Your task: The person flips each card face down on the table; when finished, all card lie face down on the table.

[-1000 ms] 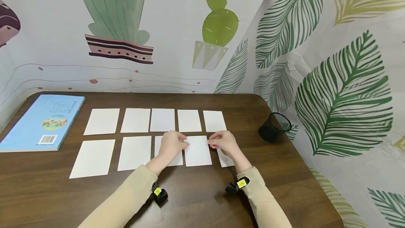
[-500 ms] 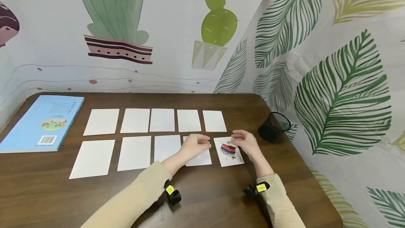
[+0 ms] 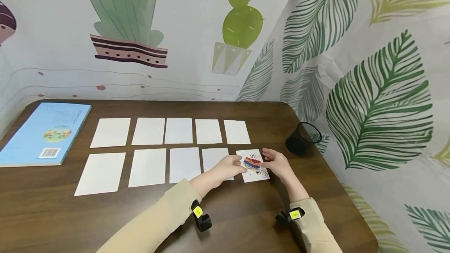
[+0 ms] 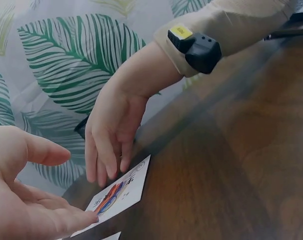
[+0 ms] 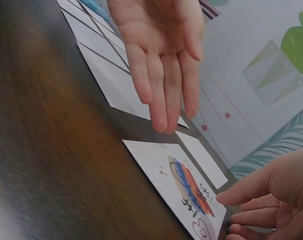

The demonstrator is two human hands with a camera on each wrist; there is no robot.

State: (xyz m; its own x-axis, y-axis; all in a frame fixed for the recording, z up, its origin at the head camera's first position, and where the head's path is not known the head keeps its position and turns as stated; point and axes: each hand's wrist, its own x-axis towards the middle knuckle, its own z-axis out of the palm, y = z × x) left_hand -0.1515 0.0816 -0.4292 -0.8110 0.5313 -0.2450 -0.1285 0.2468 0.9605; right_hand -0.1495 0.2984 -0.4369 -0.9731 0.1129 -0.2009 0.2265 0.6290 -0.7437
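Observation:
A white card with a red and blue drawing and black characters [image 3: 252, 164] lies face up on the table, at the right end of the nearer row. My left hand [image 3: 225, 170] is at its left edge, fingers extended and thumb apart. By the right edge is my right hand [image 3: 280, 166], its fingers loosely bent. The right wrist view shows the right hand [image 5: 274, 197] with a fingertip at the card's edge, while the left hand [image 5: 164, 65] hangs palm-side visible above the table. Neither hand grips the card. A blank white card [image 3: 212, 158] is partly hidden behind my left hand.
Several blank white cards lie in two rows, including one at the far right [image 3: 237, 132]. A blue book [image 3: 52, 128] lies at the table's left. Near the right edge stands a black mesh cup [image 3: 299, 141]. A patterned wall borders the brown table [image 3: 242, 225].
Both hands have shifted right, from the sides of the neighbouring blank card to the sides of the printed one. The right hand moved away first. That blank card stays on the table.

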